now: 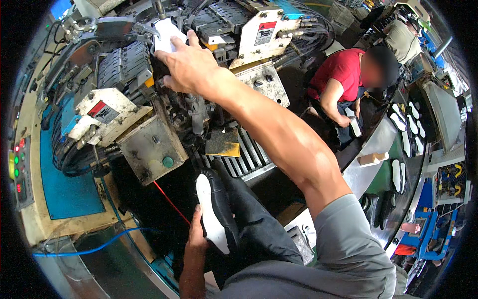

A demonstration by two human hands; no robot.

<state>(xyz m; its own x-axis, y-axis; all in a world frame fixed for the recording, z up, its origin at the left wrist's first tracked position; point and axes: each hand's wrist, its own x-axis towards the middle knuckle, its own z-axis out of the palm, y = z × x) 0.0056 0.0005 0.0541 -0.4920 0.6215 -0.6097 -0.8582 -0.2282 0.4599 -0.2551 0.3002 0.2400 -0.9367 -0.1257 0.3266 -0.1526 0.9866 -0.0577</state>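
At nine o'clock, at the far left rim, a control panel (19,169) shows small red and green lights, and a blue hose (94,246) runs along the bench edge below it. Above, from about ten to twelve o'clock, stands the big grey machine (149,144), hung with black cables and blocks of clamps.

At six o'clock the person's left hand (196,234) comes up from the lower edge and is closed around a black boot with a white sole (211,214), held sole-up and pointing toward the machine; a thin red line crosses just left of it.

The right arm reaches from five o'clock across the middle to eleven o'clock, where the right hand (186,65) lies, fingers spread fairly wide, on a white shoe piece (167,32) seated among the machine's clamps. Whether the fingers actually grip it cannot be told.

At two o'clock a co-worker in a red shirt (343,74) bends over a curved conveyor (373,144), handling a white sole. At three o'clock more white soles (411,117) lie in a row along the belt.
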